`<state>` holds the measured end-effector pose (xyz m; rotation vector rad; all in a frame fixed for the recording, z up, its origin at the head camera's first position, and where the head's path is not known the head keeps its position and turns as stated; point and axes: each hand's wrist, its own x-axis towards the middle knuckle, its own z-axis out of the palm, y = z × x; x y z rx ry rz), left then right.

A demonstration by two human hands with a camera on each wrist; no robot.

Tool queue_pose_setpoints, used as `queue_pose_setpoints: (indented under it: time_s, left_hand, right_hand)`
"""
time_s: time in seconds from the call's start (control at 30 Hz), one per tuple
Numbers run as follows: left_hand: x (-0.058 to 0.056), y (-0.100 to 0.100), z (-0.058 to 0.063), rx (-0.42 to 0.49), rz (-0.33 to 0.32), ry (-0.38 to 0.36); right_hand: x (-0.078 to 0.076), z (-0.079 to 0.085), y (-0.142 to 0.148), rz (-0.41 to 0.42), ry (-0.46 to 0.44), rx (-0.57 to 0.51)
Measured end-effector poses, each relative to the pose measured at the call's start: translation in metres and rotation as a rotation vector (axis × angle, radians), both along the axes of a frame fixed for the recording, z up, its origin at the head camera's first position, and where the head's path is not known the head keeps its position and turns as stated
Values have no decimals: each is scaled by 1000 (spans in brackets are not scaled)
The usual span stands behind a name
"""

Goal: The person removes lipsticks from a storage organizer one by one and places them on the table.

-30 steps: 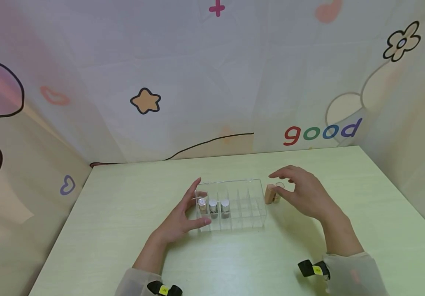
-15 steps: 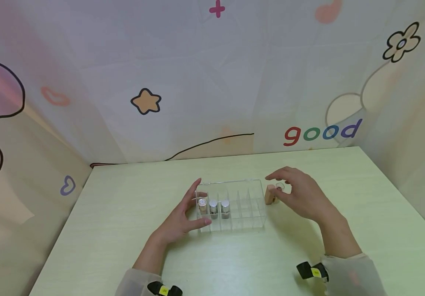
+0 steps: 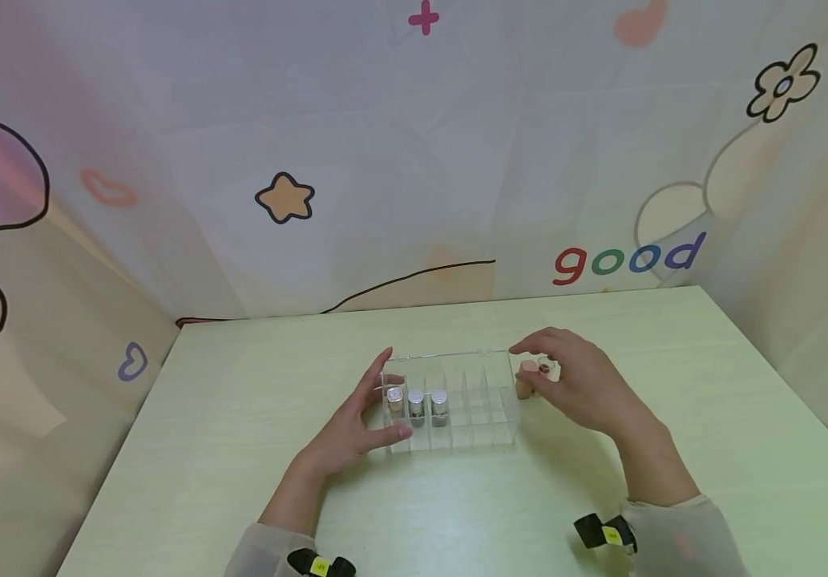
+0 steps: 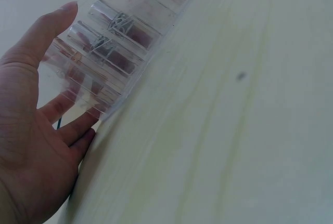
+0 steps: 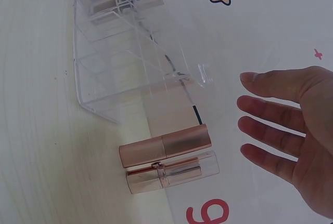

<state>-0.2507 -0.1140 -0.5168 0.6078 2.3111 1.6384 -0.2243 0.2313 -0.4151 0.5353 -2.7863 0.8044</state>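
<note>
A clear acrylic lipstick organizer (image 3: 493, 415) stands on the table, divided into upright slots. My left hand (image 3: 347, 437) holds its left end, thumb at the front and fingers at the side and back. Three lipsticks with shiny caps (image 3: 439, 407) stand in its left front slots. Just right of the organizer, two more stand upright side by side: a rose-gold lipstick (image 5: 165, 146) and a lipstick with a transparent cap (image 5: 174, 172). My right hand (image 3: 583, 381) hovers over these two, thumb and fingers spread; the right wrist view shows a gap between fingertips and caps.
The pale wooden table (image 3: 240, 401) backs onto a printed cloth (image 3: 385, 200) with a star, a flower and the word "good". More cloth hangs at both sides. Each wrist carries a black strap with a yellow label.
My right hand has shifted slightly left, from the transparent-capped lipstick towards the rose-gold one. The left hand, organizer and lipsticks stay where they were.
</note>
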Motion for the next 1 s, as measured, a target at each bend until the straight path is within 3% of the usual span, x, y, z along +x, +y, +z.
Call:
queue_pose_setpoints:
  time_s: [1.0]
  left_hand:
    - [0,-1,2,10,-14,5]
  right_hand:
    - [3,-1,-14,39,-18,9]
